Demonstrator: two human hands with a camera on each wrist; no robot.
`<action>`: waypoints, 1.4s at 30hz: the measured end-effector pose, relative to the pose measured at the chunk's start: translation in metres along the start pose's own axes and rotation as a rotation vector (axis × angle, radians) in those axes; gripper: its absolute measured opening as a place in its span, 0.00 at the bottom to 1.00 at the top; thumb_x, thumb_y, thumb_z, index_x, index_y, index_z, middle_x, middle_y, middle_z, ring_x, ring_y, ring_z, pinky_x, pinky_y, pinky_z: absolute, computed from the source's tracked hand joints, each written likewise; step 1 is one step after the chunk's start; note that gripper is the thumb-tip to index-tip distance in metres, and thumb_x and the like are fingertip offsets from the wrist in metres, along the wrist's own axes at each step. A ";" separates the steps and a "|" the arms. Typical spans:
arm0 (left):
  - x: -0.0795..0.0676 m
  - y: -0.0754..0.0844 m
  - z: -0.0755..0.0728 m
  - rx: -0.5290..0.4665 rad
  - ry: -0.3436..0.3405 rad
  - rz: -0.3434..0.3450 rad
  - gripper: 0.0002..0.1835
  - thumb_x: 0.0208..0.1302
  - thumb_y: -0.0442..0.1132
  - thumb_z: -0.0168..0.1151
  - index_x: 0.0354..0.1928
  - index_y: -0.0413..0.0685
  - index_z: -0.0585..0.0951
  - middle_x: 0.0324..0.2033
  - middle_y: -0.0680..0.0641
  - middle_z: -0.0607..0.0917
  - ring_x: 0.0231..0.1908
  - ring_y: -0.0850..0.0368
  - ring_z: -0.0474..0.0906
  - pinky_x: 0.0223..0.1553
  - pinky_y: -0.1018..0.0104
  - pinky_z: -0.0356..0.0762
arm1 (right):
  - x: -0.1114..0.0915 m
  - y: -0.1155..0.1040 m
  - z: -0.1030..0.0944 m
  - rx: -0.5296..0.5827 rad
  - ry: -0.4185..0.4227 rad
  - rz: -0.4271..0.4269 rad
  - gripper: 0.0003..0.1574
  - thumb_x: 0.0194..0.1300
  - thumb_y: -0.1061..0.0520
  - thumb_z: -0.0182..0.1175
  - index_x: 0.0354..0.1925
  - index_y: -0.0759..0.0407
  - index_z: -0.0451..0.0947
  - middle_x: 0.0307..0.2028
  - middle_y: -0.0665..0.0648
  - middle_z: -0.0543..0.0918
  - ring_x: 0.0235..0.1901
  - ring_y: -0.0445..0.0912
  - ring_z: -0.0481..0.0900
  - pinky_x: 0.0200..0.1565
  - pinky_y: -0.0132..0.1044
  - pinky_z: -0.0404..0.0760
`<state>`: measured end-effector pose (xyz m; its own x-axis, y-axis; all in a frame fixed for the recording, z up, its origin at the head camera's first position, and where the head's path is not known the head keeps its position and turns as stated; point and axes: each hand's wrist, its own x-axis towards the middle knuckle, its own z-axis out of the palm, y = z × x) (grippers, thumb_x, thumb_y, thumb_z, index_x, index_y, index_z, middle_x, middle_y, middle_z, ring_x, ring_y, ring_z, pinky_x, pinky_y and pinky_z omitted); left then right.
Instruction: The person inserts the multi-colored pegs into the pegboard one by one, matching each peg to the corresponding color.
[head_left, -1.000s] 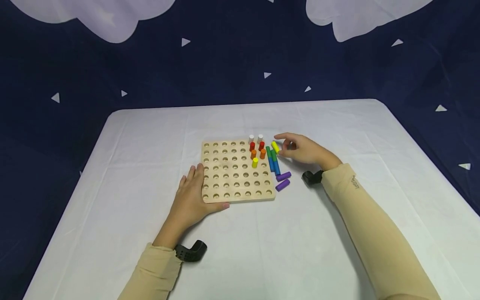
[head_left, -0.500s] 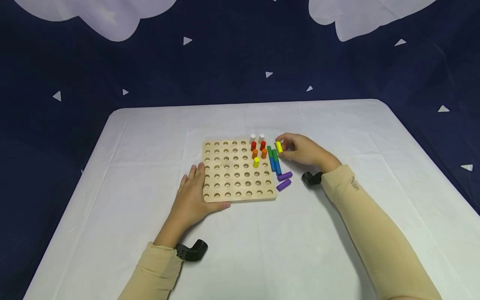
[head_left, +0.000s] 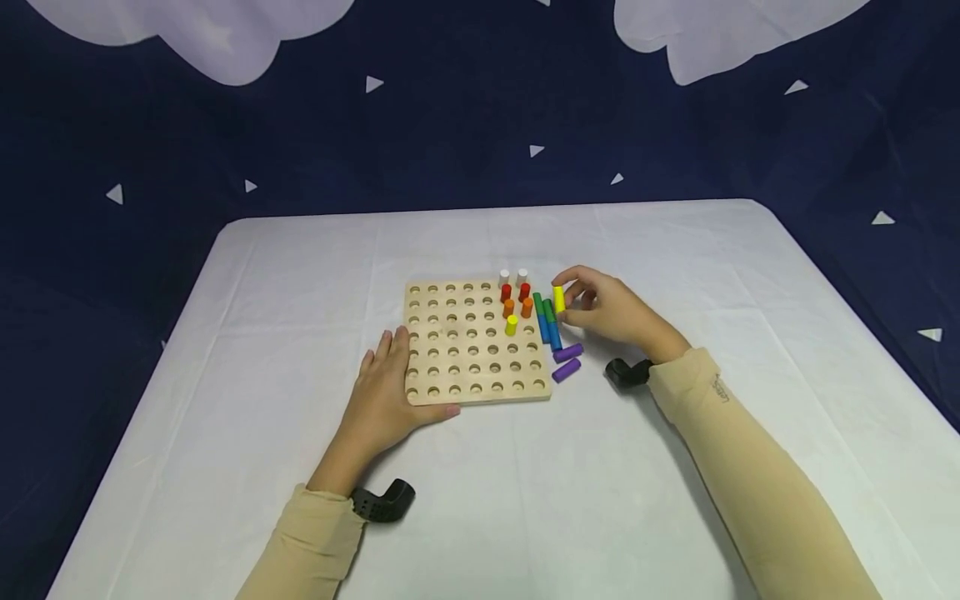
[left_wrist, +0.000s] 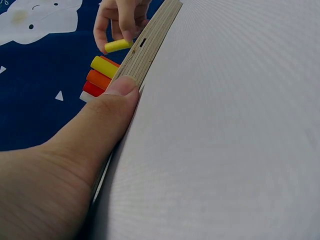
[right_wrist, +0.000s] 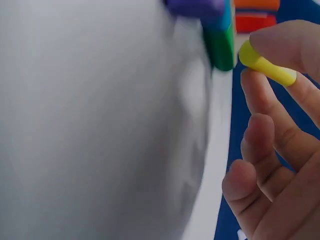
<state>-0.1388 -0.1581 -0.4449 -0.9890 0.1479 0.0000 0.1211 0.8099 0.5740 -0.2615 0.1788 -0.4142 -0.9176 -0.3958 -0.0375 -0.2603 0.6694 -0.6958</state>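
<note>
The white table (head_left: 480,500) bears the board (head_left: 461,327), flat near its middle. The left hand (head_left: 386,387) braces the board's 7 o'clock corner, fingers extended, thumb along the near edge. The right hand (head_left: 615,308), off the board at 2 o'clock, pinches the held peg (head_left: 558,298) between thumb and fingertips, just beside the green pegs (head_left: 548,311). White pegs (head_left: 522,276), red pegs (head_left: 524,292), orange pegs (head_left: 527,308) and one seated yellow peg (head_left: 511,325) stand at 1 o'clock; blue pegs (head_left: 555,337) and purple pegs (head_left: 567,353) lie at 3 o'clock.

In my judgement, sound handling means squaring the held peg upright, gripping its upper half, clearing the orange pegs from above, and bearing on the board against creep.

Only the head view shows the holes, one vacant at the seated yellow peg's 3 o'clock. The left wrist view alone shows the board's layered side; there the held peg appears tilted against the seated ones. The right wrist view best shows the lower fingers, bent and off the peg.
</note>
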 end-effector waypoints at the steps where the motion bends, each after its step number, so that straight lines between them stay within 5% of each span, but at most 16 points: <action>1: 0.000 0.000 0.000 0.001 -0.001 0.000 0.75 0.39 0.70 0.76 0.78 0.38 0.44 0.78 0.36 0.47 0.79 0.41 0.39 0.79 0.45 0.36 | -0.002 -0.003 0.001 0.015 -0.007 -0.017 0.29 0.60 0.60 0.68 0.59 0.51 0.74 0.42 0.54 0.82 0.35 0.50 0.75 0.36 0.39 0.78; 12: 0.000 0.000 0.000 0.004 -0.004 0.000 0.75 0.39 0.70 0.76 0.78 0.38 0.44 0.78 0.35 0.47 0.79 0.41 0.39 0.79 0.45 0.36 | -0.009 -0.025 0.016 0.000 -0.055 -0.155 0.22 0.60 0.59 0.71 0.51 0.53 0.74 0.41 0.52 0.84 0.34 0.48 0.76 0.36 0.38 0.79; 25: 0.000 0.001 0.001 0.008 0.000 0.002 0.75 0.38 0.71 0.76 0.78 0.38 0.44 0.78 0.35 0.48 0.79 0.41 0.39 0.79 0.45 0.36 | -0.008 -0.035 0.027 -0.144 -0.039 -0.173 0.17 0.62 0.56 0.70 0.47 0.49 0.76 0.42 0.50 0.84 0.36 0.45 0.78 0.37 0.38 0.78; 38: 0.000 0.001 0.003 0.011 0.008 0.004 0.76 0.38 0.71 0.76 0.78 0.38 0.44 0.78 0.37 0.48 0.79 0.41 0.39 0.79 0.45 0.36 | -0.013 -0.031 0.024 -0.114 -0.020 -0.269 0.12 0.60 0.58 0.71 0.43 0.50 0.83 0.42 0.47 0.85 0.35 0.42 0.76 0.36 0.35 0.78; 42: 0.000 0.001 0.003 0.009 0.006 0.003 0.76 0.38 0.71 0.76 0.78 0.38 0.44 0.78 0.37 0.48 0.79 0.41 0.39 0.79 0.45 0.36 | -0.014 -0.028 0.017 -0.059 -0.024 -0.265 0.16 0.62 0.56 0.69 0.49 0.50 0.82 0.44 0.48 0.85 0.37 0.43 0.77 0.37 0.37 0.79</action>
<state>-0.1382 -0.1553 -0.4466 -0.9892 0.1464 0.0067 0.1245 0.8147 0.5663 -0.2360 0.1550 -0.4070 -0.8079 -0.5762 0.1232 -0.5081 0.5755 -0.6408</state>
